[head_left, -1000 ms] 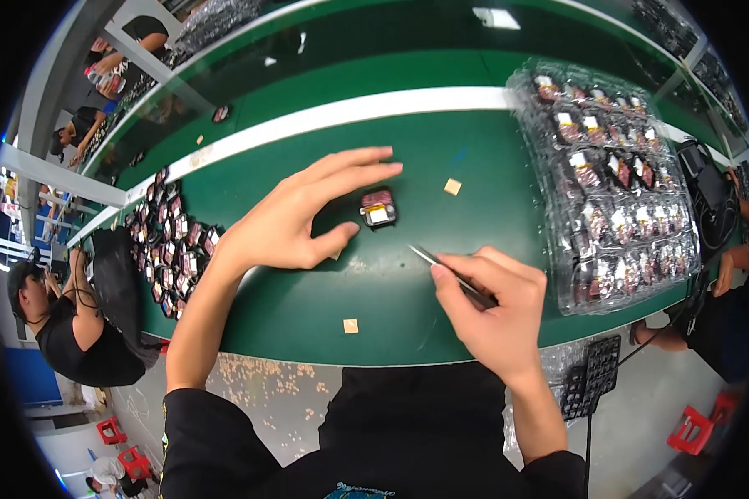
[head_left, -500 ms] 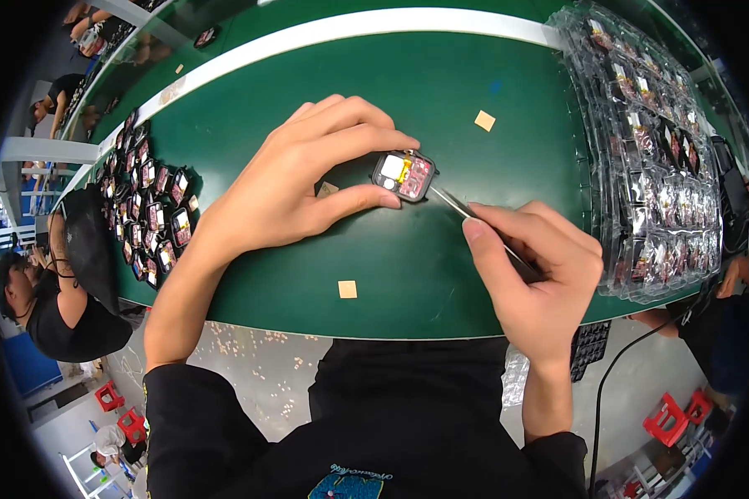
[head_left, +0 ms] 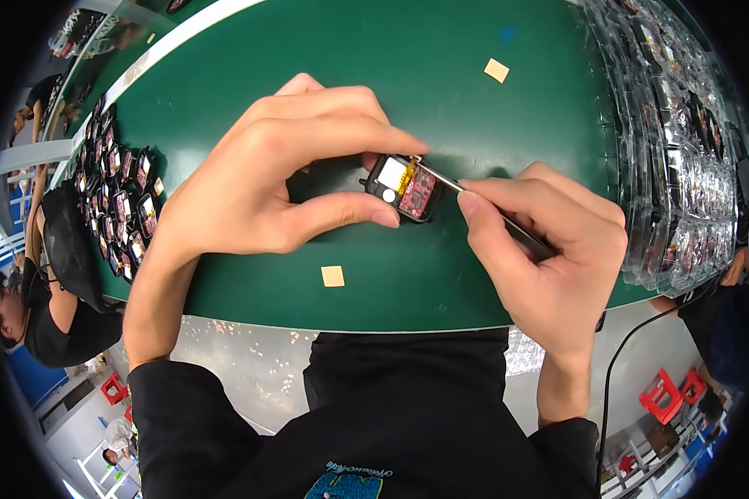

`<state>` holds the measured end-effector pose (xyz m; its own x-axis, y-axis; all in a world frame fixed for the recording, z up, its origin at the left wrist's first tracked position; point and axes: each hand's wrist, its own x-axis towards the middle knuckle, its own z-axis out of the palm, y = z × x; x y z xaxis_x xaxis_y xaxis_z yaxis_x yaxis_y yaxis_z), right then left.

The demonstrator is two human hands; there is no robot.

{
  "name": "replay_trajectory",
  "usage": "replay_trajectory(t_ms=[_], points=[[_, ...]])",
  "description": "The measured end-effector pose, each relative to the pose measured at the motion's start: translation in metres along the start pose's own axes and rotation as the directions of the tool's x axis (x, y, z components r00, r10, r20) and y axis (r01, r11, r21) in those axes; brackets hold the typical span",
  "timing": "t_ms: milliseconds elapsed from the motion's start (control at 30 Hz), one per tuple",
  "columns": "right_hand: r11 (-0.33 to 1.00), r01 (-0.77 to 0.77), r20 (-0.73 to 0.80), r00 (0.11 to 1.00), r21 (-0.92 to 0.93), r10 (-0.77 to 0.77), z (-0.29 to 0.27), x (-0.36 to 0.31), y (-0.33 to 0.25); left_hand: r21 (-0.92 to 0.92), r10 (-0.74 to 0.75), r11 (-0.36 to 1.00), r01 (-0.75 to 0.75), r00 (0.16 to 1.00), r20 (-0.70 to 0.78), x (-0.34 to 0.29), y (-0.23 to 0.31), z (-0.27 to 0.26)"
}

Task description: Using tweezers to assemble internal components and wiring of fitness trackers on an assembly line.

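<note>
My left hand [head_left: 279, 170] grips an opened smartwatch case [head_left: 419, 198] between thumb and index finger, over the middle of the green table. The case is black and squarish; inside are a red circuit board, a white block, a strip of yellow tape and a small round white part. In my right hand [head_left: 553, 245] is a pair of tweezers [head_left: 438, 176], held like a pen with the dark handle under the fingers. Their tip reaches the upper edge of the case, beside the yellow tape and close to my left index fingertip. Whether the tip pinches anything is too small to tell.
Many similar opened watch cases [head_left: 118, 204] lie heaped at the left. Stacked clear plastic trays [head_left: 682, 166] with parts stand on the right. Small beige squares [head_left: 332, 276] lie on the green table [head_left: 250, 291]. A person [head_left: 62, 308] sits at the left.
The tweezers' tip has moved from the case's right side up to its upper edge near the yellow tape. The case has turned slightly in my left hand, and the whole view has shifted.
</note>
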<state>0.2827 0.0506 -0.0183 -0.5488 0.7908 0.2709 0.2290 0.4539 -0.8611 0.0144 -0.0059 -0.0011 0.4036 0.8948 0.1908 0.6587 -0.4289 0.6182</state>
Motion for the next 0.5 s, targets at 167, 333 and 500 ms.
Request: replay_trajectory(t_ms=[167,333,500], points=[[0.999,0.029,-0.017,0.999,-0.040,-0.029,-0.0037,-0.0007,0.0016,-0.002,-0.036,0.999,0.036,0.999,-0.015,0.0014,0.0027,0.0009],[0.989,0.110,-0.032,0.993,-0.101,-0.114,-0.0034,-0.0037,0.0009,-0.011,-0.067,0.998,0.067,0.998,-0.014,-0.0001,0.0024,-0.0005],[0.964,0.212,-0.046,0.974,-0.161,-0.222,0.0022,-0.0028,0.0045,-0.024,-0.063,0.998,0.063,0.998,-0.009,-0.0009,0.0010,-0.0011]])
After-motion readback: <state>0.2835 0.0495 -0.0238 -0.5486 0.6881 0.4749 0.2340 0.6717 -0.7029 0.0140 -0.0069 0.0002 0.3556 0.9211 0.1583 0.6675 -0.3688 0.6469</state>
